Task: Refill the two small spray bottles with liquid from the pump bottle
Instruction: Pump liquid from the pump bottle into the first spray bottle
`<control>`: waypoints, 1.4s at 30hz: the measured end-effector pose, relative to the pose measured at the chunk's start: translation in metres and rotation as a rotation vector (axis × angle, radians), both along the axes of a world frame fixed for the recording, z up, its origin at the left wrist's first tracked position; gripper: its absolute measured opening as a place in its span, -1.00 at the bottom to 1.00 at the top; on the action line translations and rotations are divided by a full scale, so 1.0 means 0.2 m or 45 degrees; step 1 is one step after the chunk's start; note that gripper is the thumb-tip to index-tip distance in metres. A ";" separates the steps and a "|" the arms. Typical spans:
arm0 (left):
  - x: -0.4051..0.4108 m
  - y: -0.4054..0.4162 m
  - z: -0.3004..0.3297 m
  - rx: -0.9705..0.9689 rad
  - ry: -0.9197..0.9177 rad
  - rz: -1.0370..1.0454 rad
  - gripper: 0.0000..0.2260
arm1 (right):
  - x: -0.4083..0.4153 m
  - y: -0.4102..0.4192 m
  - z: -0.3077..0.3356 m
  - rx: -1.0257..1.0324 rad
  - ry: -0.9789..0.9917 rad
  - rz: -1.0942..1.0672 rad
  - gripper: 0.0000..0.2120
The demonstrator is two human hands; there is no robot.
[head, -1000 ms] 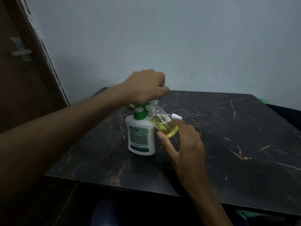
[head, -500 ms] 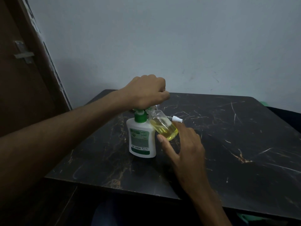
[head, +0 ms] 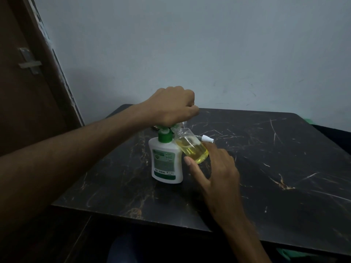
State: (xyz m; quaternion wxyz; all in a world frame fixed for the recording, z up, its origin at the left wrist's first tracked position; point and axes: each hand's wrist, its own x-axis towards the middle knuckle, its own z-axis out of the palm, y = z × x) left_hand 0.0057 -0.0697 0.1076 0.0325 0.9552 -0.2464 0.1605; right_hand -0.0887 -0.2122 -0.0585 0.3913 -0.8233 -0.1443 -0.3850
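pump bottle [head: 166,164] stands upright on the dark marble table [head: 284,168], toward its left side, white body with a green collar, placed so its spout can reach the bottle you hold beside it. your left hand [head: 171,107] is closed into a fist over the pump head, which it hides; you look set to press down, and the fist lets you push straight along the stem without tipping the base.

just right of it, the small spray bottle [head: 191,148] leans with its open neck up under the spout and its base out to the right, so the liquid should run in rather than spill. it is roughly half full of yellow liquid, so this fill seems partway done. your right hand [head: 214,168] holds it loosely near the base, thumb on the near side and fingers behind, partly open.

farther right, a white spray cap [head: 207,138] lies on the table, out of the way. you cannot see a second spray bottle clearly; something sits behind the pump
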 end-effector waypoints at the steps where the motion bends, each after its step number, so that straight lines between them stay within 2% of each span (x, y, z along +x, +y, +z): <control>1: 0.00 0.00 0.01 0.004 -0.008 0.001 -0.65 | 0.00 0.00 0.00 0.003 -0.001 0.004 -0.62; 7: 0.02 0.00 -0.01 -0.010 0.051 -0.005 -0.62 | 0.00 0.00 0.00 0.001 0.017 0.000 -0.61; 26: 0.00 -0.01 0.02 0.028 -0.026 -0.035 -0.59 | -0.01 0.00 0.02 0.025 0.005 0.005 -0.63; 42: 0.04 -0.01 -0.01 -0.007 0.015 -0.021 -0.61 | 0.00 0.00 0.01 0.014 0.020 -0.022 -0.60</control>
